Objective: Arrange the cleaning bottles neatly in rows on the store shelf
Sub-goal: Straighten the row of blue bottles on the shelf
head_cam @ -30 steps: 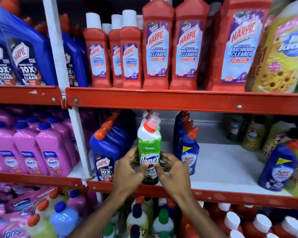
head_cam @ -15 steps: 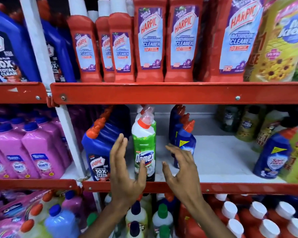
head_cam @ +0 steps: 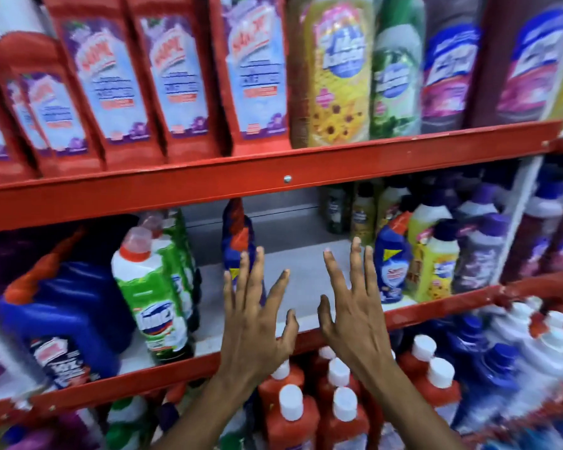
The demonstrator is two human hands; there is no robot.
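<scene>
A green Domex bottle (head_cam: pixel 155 297) stands upright at the front of the middle shelf (head_cam: pixel 293 287), with more green bottles behind it. A blue Harpic bottle (head_cam: pixel 69 316) stands to its left. My left hand (head_cam: pixel 257 323) is open with fingers spread, in front of a small blue bottle (head_cam: pixel 238 241) that it partly hides. My right hand (head_cam: pixel 351 306) is open too, just left of a blue Sani Fresh bottle (head_cam: pixel 392 258). Neither hand touches a bottle. Bare white shelf shows between the hands.
Red Harpic bathroom cleaner bottles (head_cam: pixel 173 76) and a yellow bottle (head_cam: pixel 338 69) fill the upper shelf. Yellow (head_cam: pixel 436 264) and purple bottles (head_cam: pixel 478 254) crowd the middle shelf's right end. Red bottles with white caps (head_cam: pixel 293 414) stand below. A red rail (head_cam: pixel 273 183) runs overhead.
Both hands let go of the green Domex bottle and moved right with fingers spread. The view swung right, so the Domex bottle now sits left of the hands.
</scene>
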